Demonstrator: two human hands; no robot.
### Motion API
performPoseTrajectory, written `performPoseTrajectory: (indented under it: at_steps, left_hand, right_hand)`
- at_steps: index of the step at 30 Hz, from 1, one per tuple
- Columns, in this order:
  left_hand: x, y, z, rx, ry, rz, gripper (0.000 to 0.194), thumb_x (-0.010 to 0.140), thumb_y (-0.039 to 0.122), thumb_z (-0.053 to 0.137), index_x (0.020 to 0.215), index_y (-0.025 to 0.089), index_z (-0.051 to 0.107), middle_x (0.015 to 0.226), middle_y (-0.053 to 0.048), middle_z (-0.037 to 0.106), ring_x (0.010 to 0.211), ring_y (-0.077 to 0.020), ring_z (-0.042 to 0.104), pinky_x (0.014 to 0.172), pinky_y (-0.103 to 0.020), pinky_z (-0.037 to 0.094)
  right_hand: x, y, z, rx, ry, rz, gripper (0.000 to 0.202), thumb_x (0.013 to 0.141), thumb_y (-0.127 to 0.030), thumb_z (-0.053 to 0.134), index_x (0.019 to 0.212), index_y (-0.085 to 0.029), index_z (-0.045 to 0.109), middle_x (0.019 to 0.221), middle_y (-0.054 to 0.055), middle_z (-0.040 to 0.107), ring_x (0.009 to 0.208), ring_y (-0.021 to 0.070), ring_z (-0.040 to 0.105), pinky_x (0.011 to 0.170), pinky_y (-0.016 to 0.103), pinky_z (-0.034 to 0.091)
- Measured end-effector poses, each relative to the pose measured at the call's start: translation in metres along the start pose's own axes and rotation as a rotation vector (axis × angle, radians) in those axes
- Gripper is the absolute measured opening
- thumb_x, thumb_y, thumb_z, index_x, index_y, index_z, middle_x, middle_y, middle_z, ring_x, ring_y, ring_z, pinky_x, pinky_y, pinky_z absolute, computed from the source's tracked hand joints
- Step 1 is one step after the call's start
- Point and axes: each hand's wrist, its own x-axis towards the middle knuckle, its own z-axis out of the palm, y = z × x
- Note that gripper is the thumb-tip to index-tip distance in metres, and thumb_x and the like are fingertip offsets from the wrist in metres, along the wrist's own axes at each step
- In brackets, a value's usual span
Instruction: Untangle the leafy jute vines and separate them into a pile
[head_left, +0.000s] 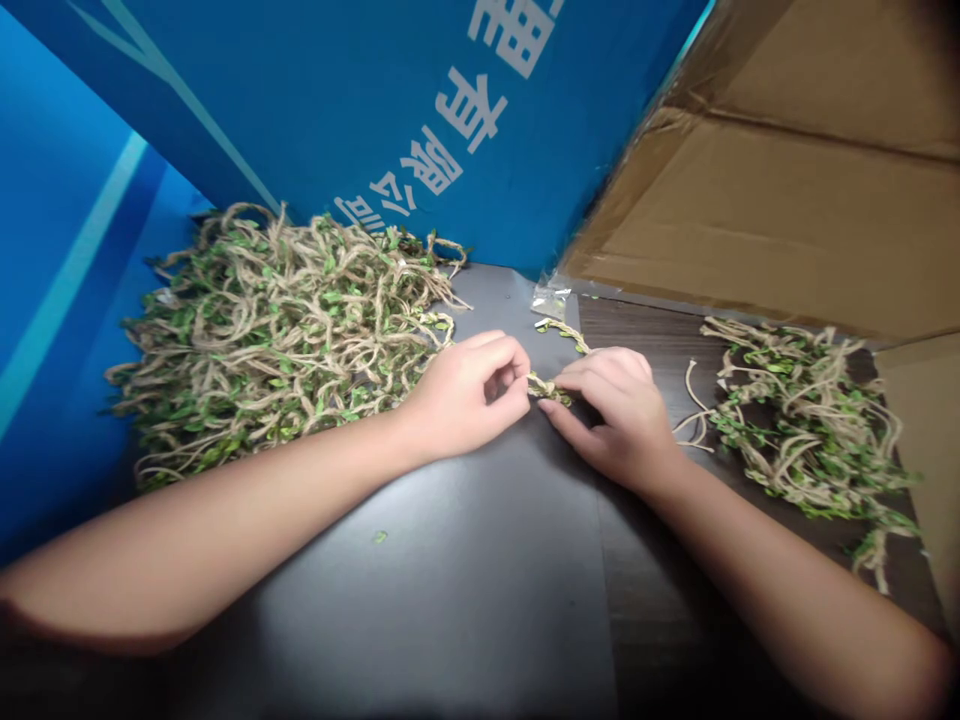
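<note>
Between my two hands lies a short piece of leafy twine [541, 386], beige rope with small green leaves. My left hand [480, 390] pinches its left end between thumb and fingers. On the other end, the fingers and thumb of my right hand [619, 405] are closed, just above the grey board [450, 590]. A strand of similar twine [564, 330] emerges behind my right hand; whether it is the same piece is hidden. Close to my left wrist is a large heap of leafy twine pieces [300, 330].
A smaller pile of leafy twine [810, 420] lies on the dark wood surface at right. Behind stand a blue panel with white characters [375, 110] and a cardboard box [787, 210]. A small clear plastic bag [550, 300] and a loose leaf [380, 537] rest on the board.
</note>
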Motion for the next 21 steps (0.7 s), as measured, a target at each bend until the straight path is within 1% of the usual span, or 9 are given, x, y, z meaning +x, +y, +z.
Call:
performPoseTrajectory:
  at_steps: [3, 8, 11, 15, 18, 21]
  left_hand:
    - [0.0002, 0.0004, -0.0006, 0.025, 0.008, -0.001, 0.005, 0.087, 0.018, 0.059, 0.083, 0.018, 0.061, 0.079, 0.002, 0.059, 0.071, -0.009, 0.054, 0.067, -0.022, 0.042]
    - [-0.0003, -0.0004, 0.0004, 0.047, 0.018, 0.007, 0.001, 0.085, 0.017, 0.061, 0.086, 0.018, 0.061, 0.081, 0.002, 0.06, 0.072, -0.0099, 0.055, 0.068, -0.023, 0.042]
    - [-0.0008, -0.0015, 0.0007, 0.053, 0.02, 0.018, 0.005, 0.085, 0.015, 0.061, 0.088, 0.018, 0.061, 0.082, 0.003, 0.059, 0.072, -0.0095, 0.054, 0.068, -0.023, 0.042]
    - [-0.001, -0.003, -0.0005, 0.06, 0.002, 0.059, 0.012, 0.088, 0.009, 0.055, 0.089, 0.018, 0.062, 0.085, 0.001, 0.058, 0.077, -0.0109, 0.053, 0.072, -0.025, 0.042]
    - [-0.0009, -0.0052, -0.0006, 0.064, -0.022, 0.079, 0.018, 0.093, 0.009, 0.051, 0.092, 0.018, 0.066, 0.092, -0.002, 0.059, 0.085, -0.0126, 0.056, 0.078, -0.026, 0.044]
    - [-0.0007, -0.007, 0.0006, 0.076, -0.018, 0.064, 0.027, 0.099, 0.012, 0.045, 0.103, 0.02, 0.07, 0.099, -0.004, 0.058, 0.091, -0.0134, 0.057, 0.083, -0.027, 0.046]
  right_hand:
    - [0.0008, -0.0018, -0.0019, 0.024, 0.014, -0.005, 0.011, 0.091, -0.022, 0.07, 0.099, -0.023, 0.063, 0.095, 0.002, 0.074, 0.091, 0.0191, 0.064, 0.089, 0.039, 0.046]
    - [0.0003, -0.0048, -0.0054, 0.027, 0.058, -0.024, 0.017, 0.089, -0.017, 0.069, 0.104, -0.023, 0.064, 0.096, 0.003, 0.075, 0.092, 0.02, 0.067, 0.089, 0.04, 0.05]
    - [0.0002, -0.0052, -0.0054, 0.062, 0.073, -0.027, 0.02, 0.088, -0.014, 0.069, 0.105, -0.023, 0.064, 0.096, 0.003, 0.076, 0.09, 0.0188, 0.069, 0.089, 0.039, 0.052]
    - [0.0011, -0.0056, -0.0044, 0.105, 0.099, -0.031, 0.022, 0.087, -0.012, 0.068, 0.105, -0.023, 0.065, 0.092, 0.003, 0.076, 0.084, 0.0175, 0.069, 0.083, 0.036, 0.054]
    - [0.0016, -0.0056, -0.0039, 0.09, 0.088, -0.034, 0.017, 0.089, -0.013, 0.066, 0.103, -0.024, 0.066, 0.088, 0.002, 0.074, 0.079, 0.0161, 0.065, 0.079, 0.035, 0.052]
    - [0.0014, -0.0054, -0.004, 0.081, 0.055, -0.021, 0.012, 0.09, -0.016, 0.065, 0.1, -0.023, 0.066, 0.083, 0.002, 0.072, 0.074, 0.0153, 0.061, 0.074, 0.033, 0.049]
